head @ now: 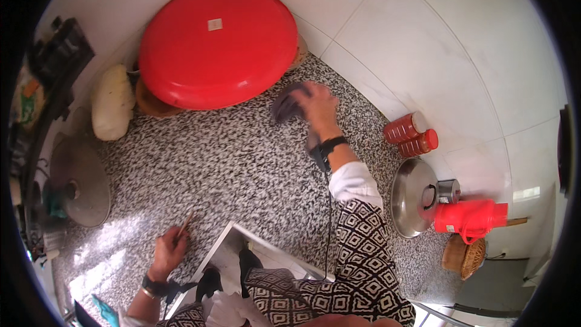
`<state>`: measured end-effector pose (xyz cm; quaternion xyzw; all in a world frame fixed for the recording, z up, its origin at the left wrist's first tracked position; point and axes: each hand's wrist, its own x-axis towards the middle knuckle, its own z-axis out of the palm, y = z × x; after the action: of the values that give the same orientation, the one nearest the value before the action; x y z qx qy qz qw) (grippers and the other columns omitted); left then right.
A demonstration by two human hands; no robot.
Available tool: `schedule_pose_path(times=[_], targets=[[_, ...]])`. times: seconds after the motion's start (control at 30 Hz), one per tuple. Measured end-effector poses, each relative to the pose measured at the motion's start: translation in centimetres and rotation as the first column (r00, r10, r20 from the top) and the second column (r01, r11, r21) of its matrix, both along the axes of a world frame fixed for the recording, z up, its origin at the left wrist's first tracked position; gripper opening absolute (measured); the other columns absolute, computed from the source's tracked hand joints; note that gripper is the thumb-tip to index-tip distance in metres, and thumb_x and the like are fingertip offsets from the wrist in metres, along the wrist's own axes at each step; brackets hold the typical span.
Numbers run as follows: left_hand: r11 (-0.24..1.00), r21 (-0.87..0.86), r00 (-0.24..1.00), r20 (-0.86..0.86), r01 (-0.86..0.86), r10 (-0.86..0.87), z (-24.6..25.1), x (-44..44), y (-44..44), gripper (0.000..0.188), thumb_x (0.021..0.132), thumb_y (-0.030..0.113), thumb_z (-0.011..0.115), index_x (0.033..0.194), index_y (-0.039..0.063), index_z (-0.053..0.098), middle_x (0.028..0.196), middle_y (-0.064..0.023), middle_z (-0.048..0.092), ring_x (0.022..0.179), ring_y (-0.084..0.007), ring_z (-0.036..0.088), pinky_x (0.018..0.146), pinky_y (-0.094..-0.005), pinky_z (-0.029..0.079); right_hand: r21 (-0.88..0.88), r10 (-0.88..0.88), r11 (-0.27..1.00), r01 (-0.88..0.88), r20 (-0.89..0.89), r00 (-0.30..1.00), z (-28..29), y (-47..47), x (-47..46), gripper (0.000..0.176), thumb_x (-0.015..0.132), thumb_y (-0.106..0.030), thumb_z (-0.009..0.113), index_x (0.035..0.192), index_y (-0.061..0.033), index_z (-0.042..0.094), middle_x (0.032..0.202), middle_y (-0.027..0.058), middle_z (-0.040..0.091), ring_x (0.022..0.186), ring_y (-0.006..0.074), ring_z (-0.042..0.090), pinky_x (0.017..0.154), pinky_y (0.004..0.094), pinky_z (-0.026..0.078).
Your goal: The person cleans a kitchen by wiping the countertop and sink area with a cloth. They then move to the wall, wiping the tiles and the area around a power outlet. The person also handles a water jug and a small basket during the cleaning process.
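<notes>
My right hand (317,106), blurred, rests over a dark cloth (288,102) on the speckled stone countertop (204,163), just right of the front edge of a large red plastic basin or lid (218,50). Its fingers lie on the cloth, which is bunched to their left. At the lower left, my left hand (170,247) holds a thin brown stick (186,222) between thumb and fingers above the counter. Both wrists wear dark straps.
Two red-filled jars (406,128) (418,143), a steel lid (408,197), a red thermos flask (470,218) and a wicker basket (472,259) stand along the right. A pale oblong thing (111,102) and a round grey lid (86,186) are at the left.
</notes>
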<state>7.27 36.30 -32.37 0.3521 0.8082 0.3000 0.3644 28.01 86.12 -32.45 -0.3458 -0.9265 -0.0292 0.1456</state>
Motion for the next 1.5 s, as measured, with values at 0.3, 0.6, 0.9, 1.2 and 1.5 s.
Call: schedule_pose_path(times=[0.3, 0.6, 0.9, 1.2, 1.5], targets=[[1.000, 0.003, 0.999, -0.050, -0.012, 0.012, 0.6, -0.1, 0.4, 0.014, 0.090, 0.012, 0.060, 0.097, 0.003, 0.067, 0.068, -0.0096, 0.064, 0.059, -0.0154, 0.061, 0.058, -0.0306, 0.049, 0.072, -0.689, 0.721, 0.689, 0.180, 0.702, -1.7, -12.3, 21.0, 0.058, 0.093, -0.028, 0.060, 0.147, -0.0189, 0.040, 0.150, 0.0188, 0.033, 0.121, 0.0474, 0.042, 0.091, 0.0637, 0.045], [0.998, 0.065, 1.000, -0.003, -0.028, 0.028, -0.8, -0.1, -0.5, 0.013, 0.089, 0.011, 0.061, 0.098, 0.002, 0.066, 0.073, -0.0152, 0.068, 0.063, -0.0262, 0.068, 0.059, -0.0361, 0.051, -0.377, -0.455, 0.754, 0.538, 0.290, 0.842, -0.1, -28.5, 13.8, 0.051, 0.093, -0.018, 0.057, 0.141, -0.0070, 0.045, 0.146, 0.0248, 0.036, 0.111, 0.0468, 0.046, 0.083, 0.0555, 0.048], [0.991, 0.044, 0.979, 0.165, -0.127, 0.119, -1.5, -0.3, -0.7, 0.017, 0.089, 0.016, 0.058, 0.096, 0.001, 0.064, 0.066, -0.0067, 0.059, 0.061, -0.0136, 0.054, 0.059, -0.0306, 0.047, -0.008, -0.362, 0.931, 0.365, 0.117, 0.925, 0.2, -0.6, 1.3, 0.033, 0.098, -0.030, 0.051, 0.129, -0.0178, 0.052, 0.129, 0.0139, 0.051, 0.109, 0.0401, 0.052, 0.081, 0.0569, 0.046], [0.987, 0.133, 0.993, -0.096, 0.086, -0.074, 0.1, 0.2, -0.9, 0.018, 0.094, 0.022, 0.059, 0.102, 0.006, 0.064, 0.077, -0.0170, 0.065, 0.069, -0.0339, 0.064, 0.063, -0.0407, 0.051, 0.064, -0.796, 0.567, 0.821, 0.301, 0.525, -3.0, -19.9, 22.5, 0.059, 0.093, -0.025, 0.056, 0.148, -0.0137, 0.038, 0.141, 0.0236, 0.038, 0.114, 0.0451, 0.047, 0.091, 0.0592, 0.046], [0.919, 0.313, 0.927, 0.208, 0.239, -0.311, 5.7, 4.2, -23.9, 0.021, 0.091, 0.010, 0.059, 0.111, 0.007, 0.065, 0.084, -0.0147, 0.069, 0.071, -0.0331, 0.065, 0.067, -0.0399, 0.053, 0.030, -0.489, 0.864, 0.502, 0.281, 0.826, -3.0, -28.1, 0.3, 0.061, 0.086, -0.023, 0.064, 0.144, -0.0187, 0.045, 0.130, 0.0211, 0.048, 0.109, 0.0408, 0.050, 0.084, 0.0519, 0.047]])
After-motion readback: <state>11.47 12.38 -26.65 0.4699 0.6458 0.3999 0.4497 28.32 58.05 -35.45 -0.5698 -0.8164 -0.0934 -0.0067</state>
